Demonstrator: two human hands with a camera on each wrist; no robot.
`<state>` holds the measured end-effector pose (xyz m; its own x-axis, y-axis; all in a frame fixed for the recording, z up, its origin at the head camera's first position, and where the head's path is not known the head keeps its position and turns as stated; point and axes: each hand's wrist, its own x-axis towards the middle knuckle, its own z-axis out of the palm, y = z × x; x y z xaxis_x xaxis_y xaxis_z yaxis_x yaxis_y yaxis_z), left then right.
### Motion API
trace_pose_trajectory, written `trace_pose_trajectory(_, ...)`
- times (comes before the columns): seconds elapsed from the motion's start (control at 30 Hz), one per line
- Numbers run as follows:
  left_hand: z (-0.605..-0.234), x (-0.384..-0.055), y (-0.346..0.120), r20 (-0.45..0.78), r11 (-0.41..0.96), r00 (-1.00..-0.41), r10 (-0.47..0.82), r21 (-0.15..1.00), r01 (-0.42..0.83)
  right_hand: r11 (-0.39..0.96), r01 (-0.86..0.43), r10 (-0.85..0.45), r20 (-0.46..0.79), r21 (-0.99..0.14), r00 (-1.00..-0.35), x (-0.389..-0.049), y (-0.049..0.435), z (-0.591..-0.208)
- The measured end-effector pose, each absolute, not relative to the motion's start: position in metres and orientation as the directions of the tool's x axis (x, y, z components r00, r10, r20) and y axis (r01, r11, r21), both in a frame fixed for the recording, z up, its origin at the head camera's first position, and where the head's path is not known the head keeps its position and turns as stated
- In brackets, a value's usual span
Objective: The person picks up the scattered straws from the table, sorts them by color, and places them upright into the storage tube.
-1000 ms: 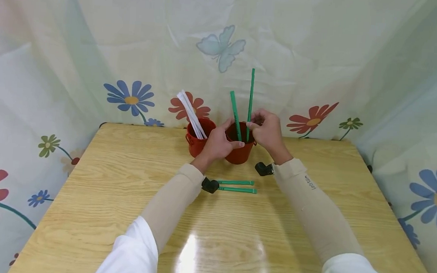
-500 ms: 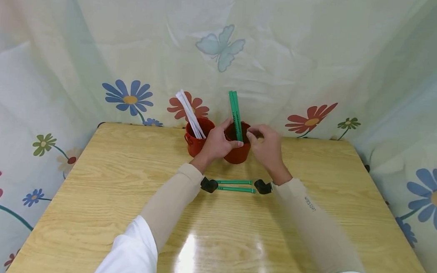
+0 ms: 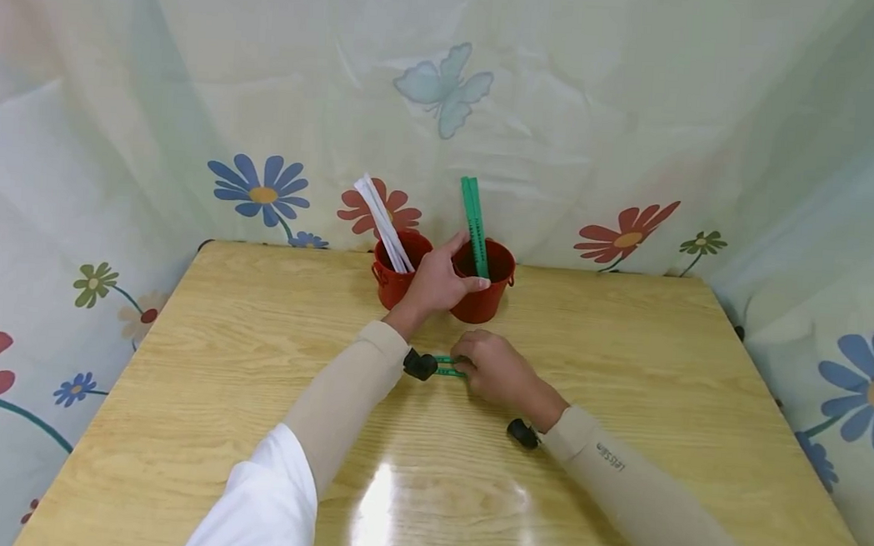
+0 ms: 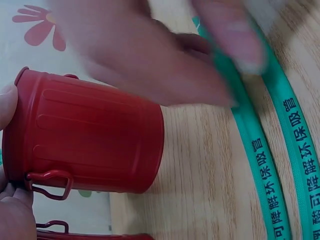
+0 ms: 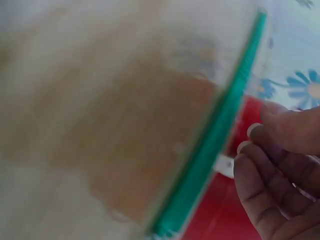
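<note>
My left hand (image 3: 436, 283) grips the rim of the right-hand red bucket (image 3: 480, 305), thumb on the front side. Two green-wrapped drinking straws (image 3: 475, 217) lean upright in that bucket. On the table in front, two more wrapped straws (image 4: 265, 170) lie side by side, printed with dark characters. My right hand (image 3: 495, 367) is over their right ends, hiding them in the head view. Its thumb and fingers look parted and blurred above the straws in the left wrist view. In the right wrist view a green straw (image 5: 210, 145) passes beside the fingertips (image 5: 245, 165).
A second red bucket (image 3: 393, 291) stands close on the left, holding several white-wrapped straws (image 3: 383, 220). Behind the wooden table (image 3: 253, 337) hangs a flowered curtain (image 3: 567, 106). Black wrist cameras (image 3: 420, 365) sit under both wrists.
My right hand has let go of a green straw, now in the right bucket beside another, and has come down to the straws on the table. The left hand stays on the rim.
</note>
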<state>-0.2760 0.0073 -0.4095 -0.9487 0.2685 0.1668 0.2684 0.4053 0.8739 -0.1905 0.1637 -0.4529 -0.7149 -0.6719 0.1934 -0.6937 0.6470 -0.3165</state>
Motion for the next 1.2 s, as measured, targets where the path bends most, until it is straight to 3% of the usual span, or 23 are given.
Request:
trace_pose_trajectory(0.3,-0.407,-0.277,0.007,0.156,0.425,-0.950,0.270,0.866,0.263,0.653,-0.733,-0.746,0.005,-0.193,-0.666,-0.187,0.152,-0.456)
trace_pose_trajectory(0.57,-0.410,-0.276,0.006,0.165,0.422,-0.948,0.271,0.865,0.272,0.667,-0.743,-0.731,-0.231,-0.047,-0.642,-0.181,0.148,-0.446)
trace_pose_trajectory(1.2,-0.410,-0.277,0.006,0.156,0.424,-0.949,0.274,0.866,0.265,0.623,-0.777,-0.780,-0.153,-0.094,-0.607,-0.179,0.188,-0.442)
